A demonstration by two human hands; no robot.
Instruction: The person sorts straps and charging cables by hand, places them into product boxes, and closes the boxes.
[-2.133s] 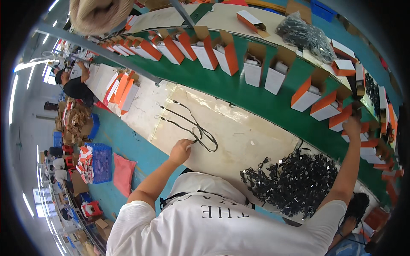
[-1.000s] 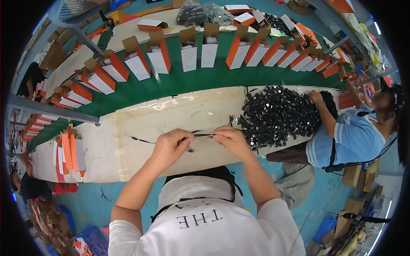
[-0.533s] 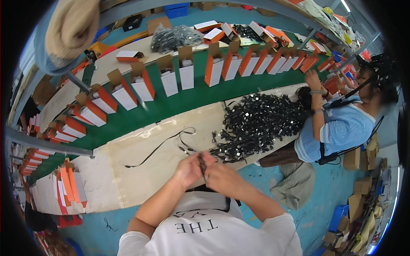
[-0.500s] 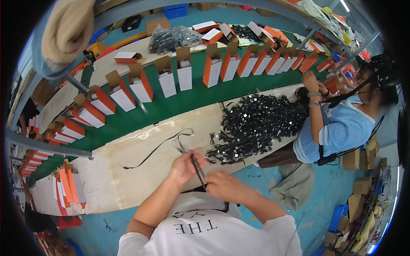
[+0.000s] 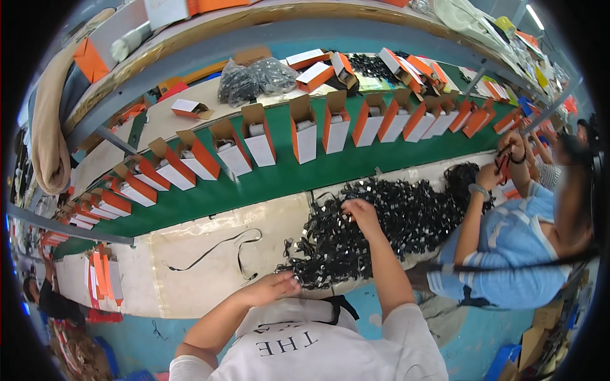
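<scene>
A large heap of black lanyards [image 5: 397,219] with small shiny metal pieces lies on the pale worktable [image 5: 184,279]. At the heap's far left part is my right hand [image 5: 362,216], its fingers drawn together among the straps; whatever they grip cannot be made out. Close to the table's front edge, left of the heap's near end, my left hand [image 5: 270,289] has its fingers stretched out, with no strap seen in it. A single black lanyard [image 5: 213,249] lies loosely curved on the tabletop to the left of the heap.
Open orange-and-white boxes [image 5: 305,140] stand in a row along the green conveyor belt [image 5: 273,181] beyond the table. Folded cartons [image 5: 105,276] stand at the table's left. A co-worker in blue [image 5: 508,235] handles black straps on my right. A shelf [image 5: 267,28] crosses overhead.
The black lanyard that both hands held between them is out of them. My right hand has moved forward to the heap; my left has lowered and opened. The whole view has shifted.
</scene>
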